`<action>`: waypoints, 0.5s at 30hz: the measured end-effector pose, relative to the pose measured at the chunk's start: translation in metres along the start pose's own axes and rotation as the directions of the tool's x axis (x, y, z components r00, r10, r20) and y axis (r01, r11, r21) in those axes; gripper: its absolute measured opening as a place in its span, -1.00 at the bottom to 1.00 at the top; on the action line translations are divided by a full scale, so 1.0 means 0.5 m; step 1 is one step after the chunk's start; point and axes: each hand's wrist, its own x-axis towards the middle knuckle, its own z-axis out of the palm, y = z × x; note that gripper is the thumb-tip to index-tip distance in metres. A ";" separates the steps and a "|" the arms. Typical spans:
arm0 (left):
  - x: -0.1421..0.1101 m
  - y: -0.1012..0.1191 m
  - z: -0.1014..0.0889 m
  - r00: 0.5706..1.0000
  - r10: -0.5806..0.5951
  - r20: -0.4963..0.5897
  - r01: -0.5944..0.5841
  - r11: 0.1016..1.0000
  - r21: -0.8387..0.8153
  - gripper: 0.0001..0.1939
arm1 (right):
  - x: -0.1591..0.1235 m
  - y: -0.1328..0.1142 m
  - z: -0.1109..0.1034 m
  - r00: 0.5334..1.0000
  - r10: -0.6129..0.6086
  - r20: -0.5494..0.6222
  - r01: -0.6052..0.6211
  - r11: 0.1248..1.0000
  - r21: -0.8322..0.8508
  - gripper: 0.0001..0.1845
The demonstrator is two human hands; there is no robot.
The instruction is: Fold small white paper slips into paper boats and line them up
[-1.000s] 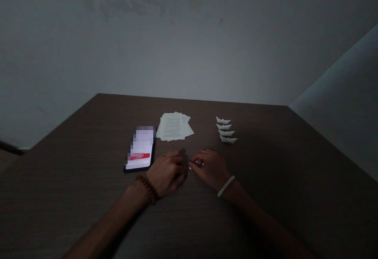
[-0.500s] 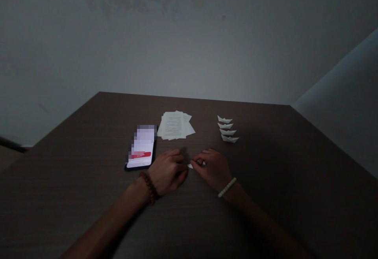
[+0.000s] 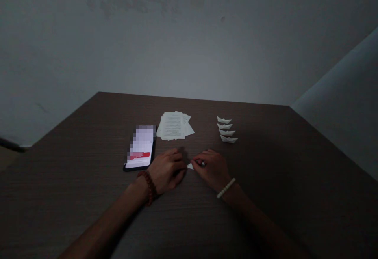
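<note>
A small piece of folded white paper [image 3: 190,166] lies low at the table between my hands, mostly covered by fingers. My right hand [image 3: 213,169] is closed, thumb and index finger pinching the paper; a bit of white also shows behind the thumb. Curled on the paper's left end is my left hand [image 3: 167,170], its fingertips partly hidden. Several folded paper boats [image 3: 227,133] stand in a column beyond my right hand. A loose stack of printed paper sheets [image 3: 173,125] lies beyond my left hand.
A phone [image 3: 140,148] with a lit screen lies flat left of the paper stack, close to my left hand. The dark wooden table [image 3: 88,152] runs back to a grey wall [image 3: 189,46].
Slightly more of the folded paper shows between my hands. Both hands stay nearly in place; the whole view has shifted a little.
</note>
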 end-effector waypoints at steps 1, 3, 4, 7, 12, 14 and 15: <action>0.000 -0.001 0.000 1.000 0.001 0.002 -0.001 1.000 0.001 -0.80 | -0.001 0.000 0.001 1.000 0.001 -0.008 -0.001 1.000 0.005 -0.93; -0.001 -0.002 0.001 1.000 0.005 0.012 -0.005 1.000 0.003 -0.79 | -0.001 0.000 0.001 1.000 0.002 -0.024 -0.001 1.000 0.023 -0.93; -0.002 -0.002 0.001 1.000 0.007 0.017 -0.007 1.000 0.003 -0.78 | -0.002 -0.001 0.001 1.000 0.001 -0.025 -0.001 0.999 0.035 -0.94; -0.003 -0.001 0.005 1.000 0.006 0.016 -0.006 1.000 0.005 -0.78 | -0.002 -0.003 -0.001 1.000 0.018 -0.021 -0.017 0.998 0.056 -0.98; -0.003 0.001 0.008 0.999 0.002 0.047 -0.003 1.000 0.024 -0.77 | -0.001 -0.005 -0.006 0.999 0.040 0.011 -0.040 0.997 0.071 -0.97; -0.003 0.001 0.005 0.999 0.005 0.052 -0.007 0.999 0.041 -0.76 | -0.001 -0.005 -0.005 0.999 0.043 0.019 -0.044 0.996 0.071 -0.96; -0.003 0.001 0.003 0.999 0.009 0.052 -0.012 0.999 0.051 -0.76 | -0.001 -0.005 -0.005 0.999 0.043 0.023 -0.044 0.997 0.067 -0.96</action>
